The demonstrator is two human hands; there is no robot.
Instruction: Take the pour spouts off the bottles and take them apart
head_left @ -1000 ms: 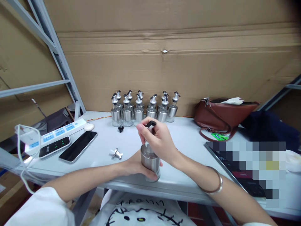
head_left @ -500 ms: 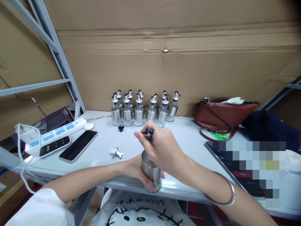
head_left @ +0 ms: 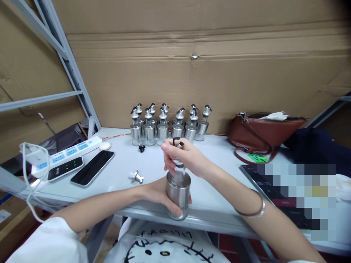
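A glass oil bottle [head_left: 178,188] with a brushed steel sleeve stands upright at the table's front edge. My left hand [head_left: 160,197] is wrapped around its lower body. Above its neck, my right hand [head_left: 190,155] grips a pourer spout [head_left: 180,162] with a black lever top. The spout is at the bottle mouth; fingers partly cover it. To the left lie a loose silver pourer head [head_left: 137,177] with a pale stem and, farther back, a small black lever piece [head_left: 141,148].
Several similar bottles [head_left: 162,133] with pourers stand in rows at the back. On the left are a power strip [head_left: 72,150], a phone [head_left: 93,168] and a black device [head_left: 65,169]. A brown handbag [head_left: 263,133] and a dark, partly blurred tablet-like screen [head_left: 263,182] occupy the right.
My right hand has turned and its fingers have shifted on the pourer, exposing its black lever and the bottle's neck. My left hand keeps its hold on the bottle.
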